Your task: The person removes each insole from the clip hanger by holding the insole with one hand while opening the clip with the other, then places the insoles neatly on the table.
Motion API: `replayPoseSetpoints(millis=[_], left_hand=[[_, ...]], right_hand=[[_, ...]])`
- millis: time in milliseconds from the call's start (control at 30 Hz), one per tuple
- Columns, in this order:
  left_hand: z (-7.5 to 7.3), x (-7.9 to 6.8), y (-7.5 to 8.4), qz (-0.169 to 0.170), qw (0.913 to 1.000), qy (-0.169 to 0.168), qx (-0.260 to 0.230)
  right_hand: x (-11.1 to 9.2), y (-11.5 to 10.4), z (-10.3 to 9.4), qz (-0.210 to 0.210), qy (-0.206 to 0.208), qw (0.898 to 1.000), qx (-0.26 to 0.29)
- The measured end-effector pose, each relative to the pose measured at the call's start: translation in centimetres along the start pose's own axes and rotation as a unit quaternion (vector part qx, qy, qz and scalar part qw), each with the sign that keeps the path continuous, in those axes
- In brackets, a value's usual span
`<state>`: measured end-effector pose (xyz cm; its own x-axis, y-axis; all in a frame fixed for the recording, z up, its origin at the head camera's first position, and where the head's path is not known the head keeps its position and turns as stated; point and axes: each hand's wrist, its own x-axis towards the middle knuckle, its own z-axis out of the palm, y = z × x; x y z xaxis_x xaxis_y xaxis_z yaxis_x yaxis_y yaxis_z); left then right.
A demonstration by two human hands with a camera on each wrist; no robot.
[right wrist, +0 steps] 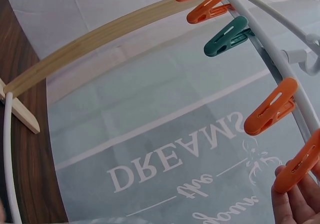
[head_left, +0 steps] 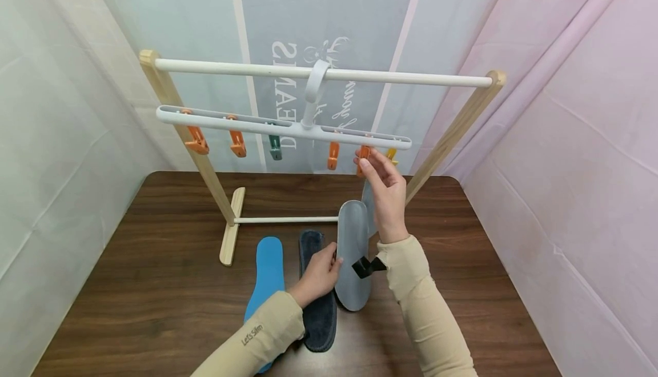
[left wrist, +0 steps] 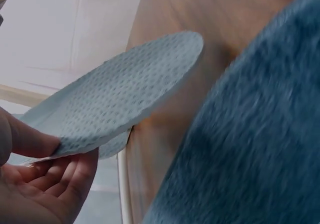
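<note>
My left hand (head_left: 320, 271) pinches the edge of a grey insole (head_left: 352, 257), thumb on one face and fingers on the other. In the left wrist view this insole (left wrist: 130, 84) shows a dimpled surface. Up at the hanger, my right hand (head_left: 388, 197) pinches an orange clip (head_left: 363, 160), the second from the right end. A second grey insole (head_left: 368, 200) is partly hidden behind the first insole and the right hand. The white clip hanger (head_left: 231, 123) hangs by its hook from the rack's top rail (head_left: 247, 69).
Beside the left arm, a blue insole (head_left: 269, 263) and a dark fuzzy insole (head_left: 320, 331) lie on the wooden table (head_left: 128, 285). Other clips include a green one (head_left: 275, 147) and a yellow one (head_left: 392, 154). Wooden rack legs (head_left: 454, 131) stand at both sides.
</note>
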<state>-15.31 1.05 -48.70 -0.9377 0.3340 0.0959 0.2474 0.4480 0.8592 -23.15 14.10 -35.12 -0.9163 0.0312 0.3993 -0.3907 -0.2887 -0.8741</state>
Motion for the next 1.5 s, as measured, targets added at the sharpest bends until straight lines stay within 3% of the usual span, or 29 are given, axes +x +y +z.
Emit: replayPoseSetpoints(millis=[133, 267, 600, 1500], left_hand=[[0.5, -0.6, 0.0, -0.013, 0.9988, -0.040, -0.026], [0.8, -0.9, 0.1, -0.025, 0.9971, -0.056, -0.044], [1.3, -1.0, -0.3, -0.034, 0.9968, -0.055, -0.047], [2.9, -0.5, -1.2, -0.115, 0.9923, -0.043, -0.008]], right_hand=[[0.0, 0.1, -0.1, 0.006, -0.002, 1.000, -0.001], [0.0, 0.2, -0.1, 0.010, 0.001, 1.000, 0.003], [-0.1, 0.4, -0.3, 0.008, 0.004, 1.000, 0.007], [-0.4, 0.8, -0.7, 0.011, 0.005, 1.000, 0.020]])
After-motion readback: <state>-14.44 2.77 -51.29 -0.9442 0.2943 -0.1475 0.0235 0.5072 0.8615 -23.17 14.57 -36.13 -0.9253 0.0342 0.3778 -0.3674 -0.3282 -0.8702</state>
